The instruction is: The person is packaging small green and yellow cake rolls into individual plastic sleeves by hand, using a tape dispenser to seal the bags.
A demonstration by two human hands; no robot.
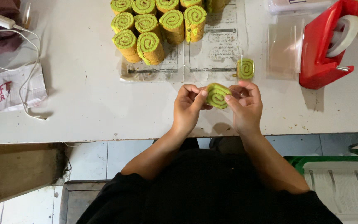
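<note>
both hands, left hand [188, 105] and right hand [245, 105], hold one green spiral roll slice [217, 96] in a closed fingertip grip at frame centre, above the white worktop [88, 91]; its spiral face points up at the camera, long axis roughly left-right. a second, wrapped slice [245, 69] lies just above it. about eleven stacked rolls [154, 25] sit at upper centre, and one red tape dispenser [326, 45] at upper right.

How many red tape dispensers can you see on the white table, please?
1: the red plastic tape dispenser stands at the white table's far right, beyond the right hand. None seems hidden.
</note>
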